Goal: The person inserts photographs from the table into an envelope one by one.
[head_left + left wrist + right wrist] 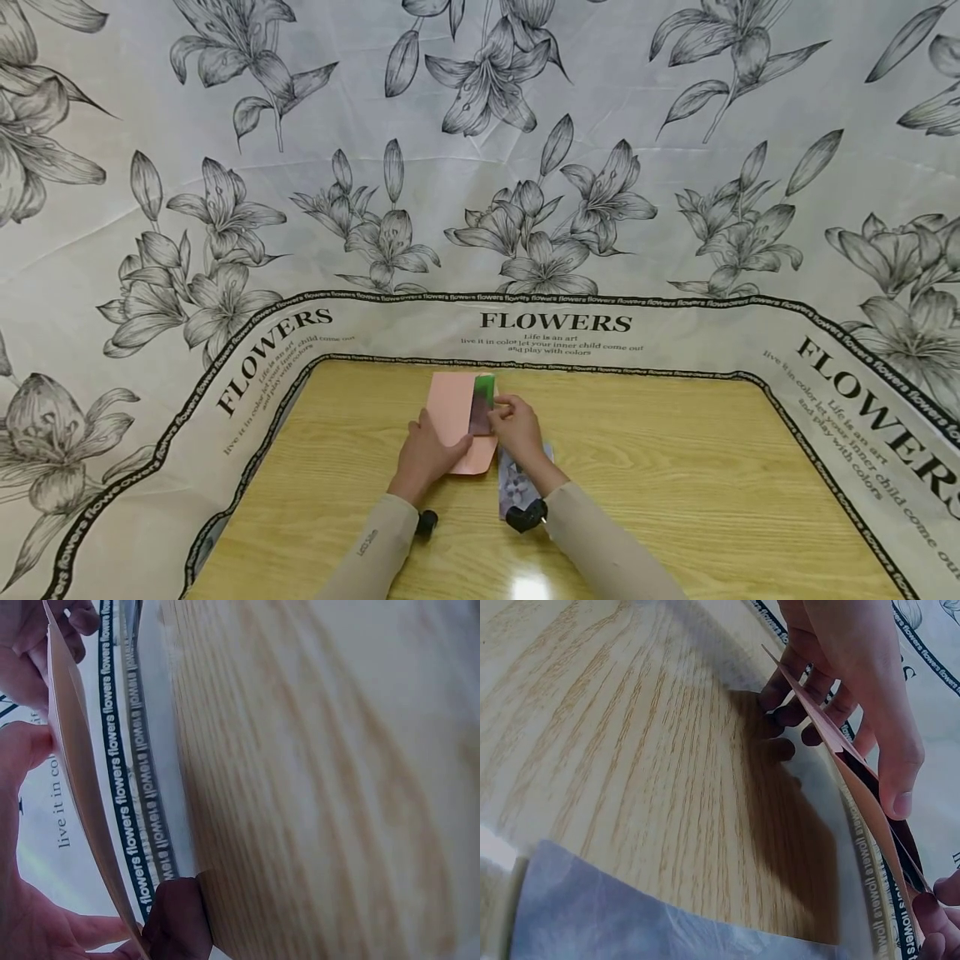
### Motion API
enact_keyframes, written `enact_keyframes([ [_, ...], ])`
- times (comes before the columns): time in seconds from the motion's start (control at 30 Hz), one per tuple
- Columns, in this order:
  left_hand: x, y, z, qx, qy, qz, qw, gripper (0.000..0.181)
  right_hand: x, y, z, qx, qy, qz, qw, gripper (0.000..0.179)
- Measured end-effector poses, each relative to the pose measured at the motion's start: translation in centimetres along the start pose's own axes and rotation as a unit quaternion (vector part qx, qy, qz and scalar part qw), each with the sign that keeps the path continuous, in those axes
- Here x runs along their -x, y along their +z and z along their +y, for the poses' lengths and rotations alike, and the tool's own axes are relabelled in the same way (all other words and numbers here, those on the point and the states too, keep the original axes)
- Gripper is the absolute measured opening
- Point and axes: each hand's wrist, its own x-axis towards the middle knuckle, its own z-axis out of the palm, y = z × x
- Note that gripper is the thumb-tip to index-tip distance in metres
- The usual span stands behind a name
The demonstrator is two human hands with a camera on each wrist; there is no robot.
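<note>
A pink envelope [448,404] is raised off the wooden table, and its edge shows in the left wrist view [79,757]. My left hand [427,454] grips it from the left, thumb in front and fingers behind. A dark purple card with a green top [482,410] sits along the envelope's right side. In the right wrist view, the dark card [909,862] lies in the envelope's opening, beside the left thumb. My right hand [519,429] pinches the card's right edge; some of its fingertips [934,919] show at that view's lower right.
A grey, flower-patterned flat sheet or packet [513,485] lies on the table [660,467] beneath the right wrist. White fabric printed with flowers [555,242] stands behind the table and along both sides. Black wrist devices [527,517] are worn at both cuffs.
</note>
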Motion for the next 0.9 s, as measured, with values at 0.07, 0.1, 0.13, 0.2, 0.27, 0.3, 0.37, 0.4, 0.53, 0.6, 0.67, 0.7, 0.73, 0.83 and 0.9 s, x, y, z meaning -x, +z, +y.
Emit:
enact_keyframes([
  [0.07, 0.0, -0.1, 0.0, 0.000, -0.002, -0.002, 1.0000, 0.108, -0.1, 0.1, -0.2, 0.007, 0.004, -0.001, 1.0000, 0.032],
  [0.1, -0.1, -0.1, 0.0, 0.000, -0.003, -0.004, 1.0000, 0.108, -0.2, 0.2, -0.2, 0.009, 0.005, -0.002, 0.9999, 0.032],
  [0.13, -0.1, -0.1, 0.0, 0.000, -0.004, -0.005, 1.0000, 0.108, -0.2, 0.3, -0.3, 0.012, 0.006, -0.004, 0.9999, 0.032],
  [0.2, -0.1, -0.1, 0.0, 0.000, -0.006, -0.007, 1.0000, 0.108, -0.4, 0.5, -0.3, 0.021, 0.007, -0.002, 0.9998, 0.032],
  [0.27, -0.2, -0.1, 0.0, 0.001, -0.007, -0.008, 0.9999, 0.108, -0.5, 0.7, -0.3, 0.031, 0.007, 0.001, 0.9995, 0.031],
  [0.3, -0.2, -0.1, 0.0, 0.000, -0.007, -0.007, 0.9999, 0.108, -0.5, 0.8, -0.3, 0.036, 0.005, 0.002, 0.9993, 0.031],
  [0.37, -0.2, -0.1, 0.0, 0.000, -0.006, -0.006, 1.0000, 0.108, -0.5, 0.9, -0.5, 0.050, 0.003, 0.008, 0.9987, 0.030],
  [0.4, -0.2, -0.1, 0.0, 0.000, -0.005, -0.006, 1.0000, 0.108, -0.5, 0.9, -0.5, 0.058, 0.000, 0.011, 0.9983, 0.030],
  [0.53, -0.2, -0.1, 0.1, 0.002, -0.004, -0.004, 1.0000, 0.108, -0.4, 1.1, -0.8, 0.081, -0.004, 0.021, 0.9965, 0.028],
  [0.6, -0.2, -0.1, 0.1, 0.005, -0.005, -0.004, 1.0000, 0.109, -0.5, 1.2, -1.0, 0.090, -0.005, 0.023, 0.9956, 0.028],
  [0.67, -0.2, -0.1, 0.1, 0.007, -0.008, -0.004, 0.9999, 0.110, -0.5, 1.3, -1.1, 0.098, -0.004, 0.023, 0.9949, 0.027],
  [0.7, -0.2, -0.1, 0.1, 0.008, -0.009, -0.004, 0.9999, 0.110, -0.5, 1.4, -1.1, 0.098, -0.004, 0.022, 0.9949, 0.027],
  [0.73, -0.2, -0.1, 0.1, 0.009, -0.009, -0.003, 0.9999, 0.110, -0.5, 1.4, -1.2, 0.100, -0.004, 0.022, 0.9948, 0.026],
  [0.83, -0.2, 0.0, 0.1, 0.007, -0.011, -0.002, 0.9999, 0.111, -0.5, 1.6, -1.2, 0.102, -0.006, 0.019, 0.9946, 0.026],
  [0.9, -0.2, 0.0, 0.0, 0.004, -0.011, -0.001, 0.9999, 0.111, -0.5, 1.7, -1.3, 0.105, -0.012, 0.020, 0.9942, 0.026],
])
